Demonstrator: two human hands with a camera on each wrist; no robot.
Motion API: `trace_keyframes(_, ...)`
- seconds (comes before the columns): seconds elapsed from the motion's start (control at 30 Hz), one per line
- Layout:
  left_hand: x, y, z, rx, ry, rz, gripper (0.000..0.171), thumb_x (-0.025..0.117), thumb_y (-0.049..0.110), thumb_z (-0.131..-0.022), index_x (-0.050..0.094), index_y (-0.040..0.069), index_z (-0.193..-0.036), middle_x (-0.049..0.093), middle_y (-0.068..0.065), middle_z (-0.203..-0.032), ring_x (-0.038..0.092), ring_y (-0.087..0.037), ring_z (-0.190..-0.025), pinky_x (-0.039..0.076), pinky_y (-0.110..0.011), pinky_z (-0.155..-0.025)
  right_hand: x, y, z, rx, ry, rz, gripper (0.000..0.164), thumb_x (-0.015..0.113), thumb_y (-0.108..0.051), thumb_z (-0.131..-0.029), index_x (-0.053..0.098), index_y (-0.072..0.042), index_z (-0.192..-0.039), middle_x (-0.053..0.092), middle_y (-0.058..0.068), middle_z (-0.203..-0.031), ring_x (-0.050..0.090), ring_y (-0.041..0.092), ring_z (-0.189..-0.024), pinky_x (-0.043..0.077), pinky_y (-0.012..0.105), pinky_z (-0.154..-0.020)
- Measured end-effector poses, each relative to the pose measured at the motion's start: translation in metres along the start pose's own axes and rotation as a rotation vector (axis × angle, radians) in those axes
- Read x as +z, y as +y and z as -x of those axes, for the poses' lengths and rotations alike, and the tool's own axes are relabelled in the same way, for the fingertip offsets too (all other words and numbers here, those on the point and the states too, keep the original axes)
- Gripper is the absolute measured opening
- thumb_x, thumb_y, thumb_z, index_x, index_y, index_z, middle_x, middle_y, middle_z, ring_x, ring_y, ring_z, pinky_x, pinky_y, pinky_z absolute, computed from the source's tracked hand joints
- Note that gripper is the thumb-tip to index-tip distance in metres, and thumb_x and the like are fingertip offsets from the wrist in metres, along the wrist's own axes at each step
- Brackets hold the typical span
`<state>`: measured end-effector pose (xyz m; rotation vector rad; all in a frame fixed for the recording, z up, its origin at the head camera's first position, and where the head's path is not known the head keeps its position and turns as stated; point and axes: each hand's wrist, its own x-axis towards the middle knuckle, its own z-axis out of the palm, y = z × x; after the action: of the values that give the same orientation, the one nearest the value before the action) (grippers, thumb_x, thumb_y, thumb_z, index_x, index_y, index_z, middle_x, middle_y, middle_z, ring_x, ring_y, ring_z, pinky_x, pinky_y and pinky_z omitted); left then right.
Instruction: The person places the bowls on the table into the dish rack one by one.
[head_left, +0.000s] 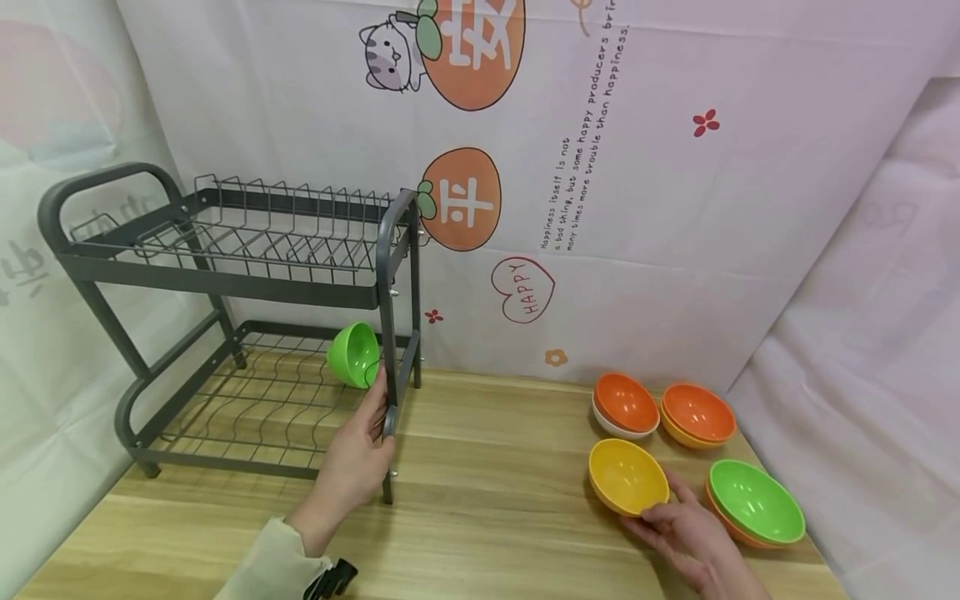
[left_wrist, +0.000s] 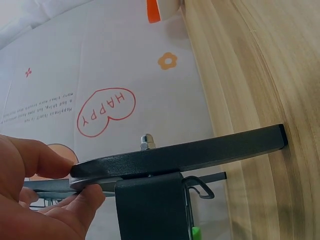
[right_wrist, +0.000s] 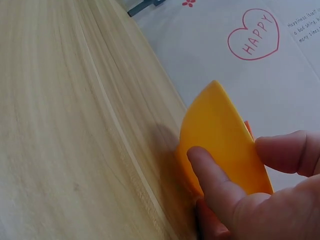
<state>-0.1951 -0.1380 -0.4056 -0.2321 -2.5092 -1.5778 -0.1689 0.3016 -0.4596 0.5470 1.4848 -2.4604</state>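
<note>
At the left stands a dark grey two-tier dish rack (head_left: 225, 283). My left hand (head_left: 352, 458) pinches its front right upright; in the left wrist view the thumb and fingers (left_wrist: 87, 205) close around the dark metal bar (left_wrist: 200, 152). A green bowl (head_left: 348, 354) sits tilted on its side on the lower tier, near those fingers. Over on the right, my right hand (head_left: 693, 533) grips a yellow bowl (head_left: 626, 475) by its near right side. The right wrist view shows this yellow bowl (right_wrist: 220, 142) tilted, with the thumb at its rim and fingers along its outside.
Several bowls stand in stacks at the right of the wooden table (head_left: 487, 500): orange on white (head_left: 626, 404), orange on yellow (head_left: 697, 414), and green on orange (head_left: 757, 500). A printed white cloth (head_left: 637, 208) hangs behind the table and along both sides.
</note>
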Motion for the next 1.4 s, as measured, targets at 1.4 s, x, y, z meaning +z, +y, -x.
trace_keyframes(1.4,-0.002,0.014,-0.032,0.073,0.066,0.025,0.093,0.054,-0.015,-0.086,0.017,0.026,-0.160,0.028,-0.013,-0.157,0.038,-0.026,-0.137,0.036,-0.028,-0.104,0.123,-0.008,0.005,-0.097,-0.466,0.172,0.101,0.052,0.022,-0.081,-0.001,-0.012,-0.160,0.009,0.036,-0.155,0.049,0.038,-0.124,0.039,0.060,-0.102)
